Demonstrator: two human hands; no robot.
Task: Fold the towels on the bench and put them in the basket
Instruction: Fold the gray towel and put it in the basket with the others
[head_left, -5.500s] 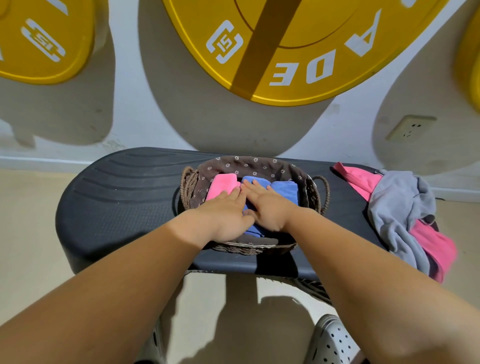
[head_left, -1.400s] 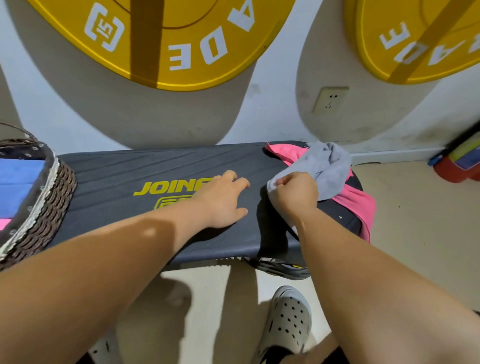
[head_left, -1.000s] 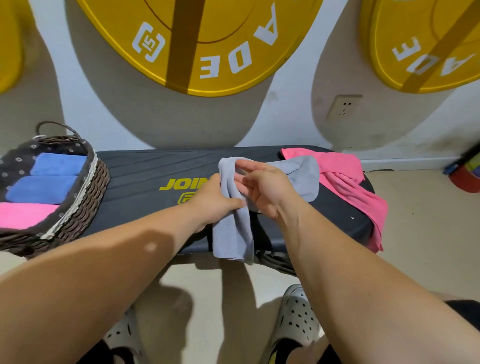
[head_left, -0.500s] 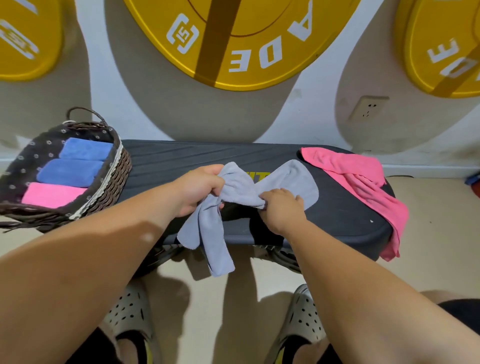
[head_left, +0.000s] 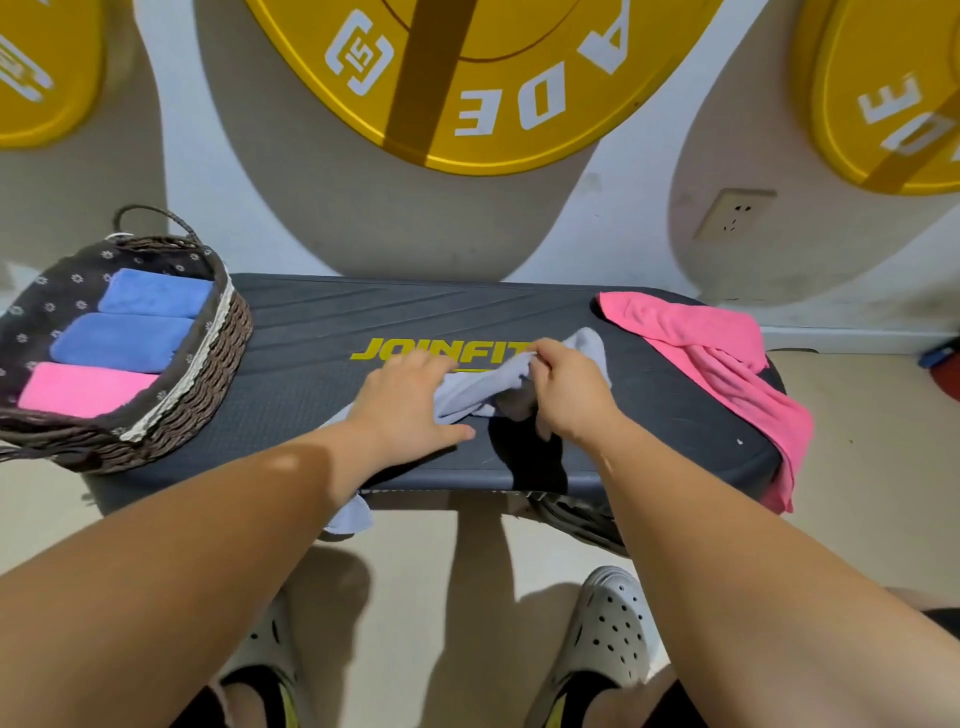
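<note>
**Head view**

1. Step in hand: opening out the grey towel before folding. It lies bunched at the centre of the desk, partly over the yellow lettering. One corner hangs off the 6 o'clock edge beneath the left forearm.
2. Left hand: palm down with the fingers straight, pressing the 9 o'clock part of the grey towel against the desk.
3. Right hand: fingers curled, pinching the towel's far edge at about 12 o'clock.
4. Next move, as judged: keep the left hand as the anchor and draw the pinched edge toward 3 o'clock until the cloth lies flat. Bring the hanging corner up onto the desk before making the first fold.
5. Remaining work:
   - The pink towel lies unfolded at the 3 o'clock end and drapes over that edge.
   - The basket at the 9 o'clock end holds two folded blue towels and a folded pink one, side by side.
</note>
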